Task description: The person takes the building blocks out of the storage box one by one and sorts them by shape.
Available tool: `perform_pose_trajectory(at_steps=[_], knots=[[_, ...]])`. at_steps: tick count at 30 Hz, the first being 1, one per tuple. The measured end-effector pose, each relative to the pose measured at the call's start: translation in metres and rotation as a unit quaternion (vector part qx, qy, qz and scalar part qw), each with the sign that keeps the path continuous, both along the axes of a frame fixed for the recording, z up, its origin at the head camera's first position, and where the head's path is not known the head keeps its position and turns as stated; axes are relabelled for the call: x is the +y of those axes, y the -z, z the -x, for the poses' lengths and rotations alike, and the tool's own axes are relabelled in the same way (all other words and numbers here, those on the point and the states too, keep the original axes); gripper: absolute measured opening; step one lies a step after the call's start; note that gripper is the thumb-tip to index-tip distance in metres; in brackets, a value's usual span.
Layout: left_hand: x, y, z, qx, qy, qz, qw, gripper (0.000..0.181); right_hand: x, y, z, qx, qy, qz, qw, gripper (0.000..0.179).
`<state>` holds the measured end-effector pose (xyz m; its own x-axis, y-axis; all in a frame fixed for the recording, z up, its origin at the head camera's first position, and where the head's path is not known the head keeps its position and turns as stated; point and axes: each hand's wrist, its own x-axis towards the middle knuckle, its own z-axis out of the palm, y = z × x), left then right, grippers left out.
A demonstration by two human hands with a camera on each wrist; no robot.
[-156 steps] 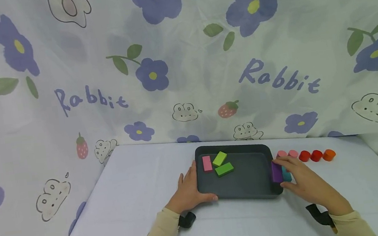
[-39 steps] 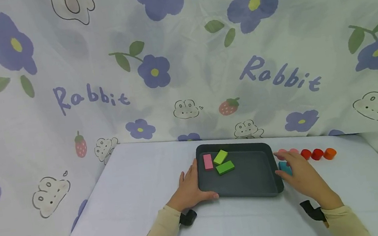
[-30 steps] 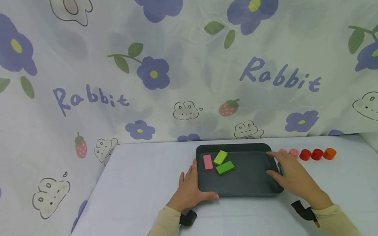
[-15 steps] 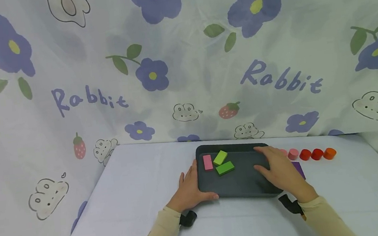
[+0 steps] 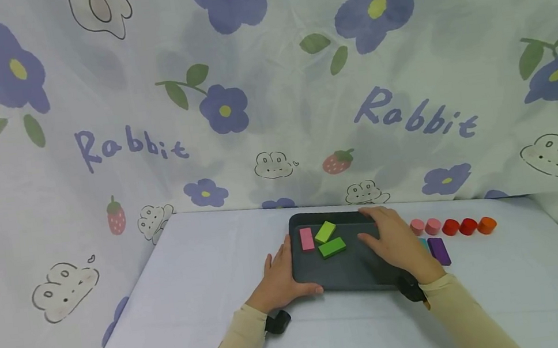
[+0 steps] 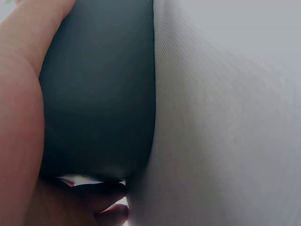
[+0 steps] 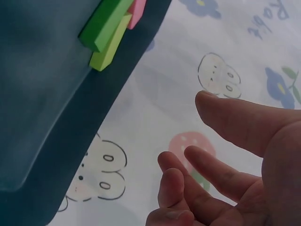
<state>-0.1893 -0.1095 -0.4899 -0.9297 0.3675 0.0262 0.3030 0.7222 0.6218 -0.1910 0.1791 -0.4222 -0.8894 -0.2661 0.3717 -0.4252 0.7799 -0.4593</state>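
Note:
A dark rectangular baking tray [image 5: 346, 279] lies on the white table, with a pink block [image 5: 307, 239], a lime block [image 5: 325, 231] and a green block [image 5: 332, 247] in its left part. My left hand [image 5: 278, 281] rests against the tray's near left corner, fingers along the left side and thumb along the near wall. Over the tray's right part hovers my right hand [image 5: 399, 243], thumb and fingers apart, holding nothing. To its right lies a purple block [image 5: 439, 251]; beside that a blue block [image 5: 425, 244] is mostly hidden behind the hand.
Right of the tray, a row of small cylinders runs along the back: two pink ones [image 5: 433, 226], two red ones [image 5: 451, 227] and an orange one [image 5: 487, 225]. A patterned cloth [image 5: 278, 127] hangs behind the table.
The purple block, held at the tray's right rim at first, now lies on the table beside the blue block. My right hand has let it go and moved left over the tray. The left hand stays.

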Motion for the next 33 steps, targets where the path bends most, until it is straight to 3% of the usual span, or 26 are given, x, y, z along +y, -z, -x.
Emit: perform_pose_trajectory(at_steps=[15,33], knots=[[-0.002,-0.001,-0.004,-0.001,0.004,0.005,1.0000,0.140,-0.030,0.010,0.018,-0.038,-0.006,-0.048,0.9981,0.060],[-0.005,-0.001,-0.006,0.002,0.008,0.005,1.0000,0.138,-0.050,0.013,0.033,-0.116,-0.007,-0.128,0.9849,0.063]])
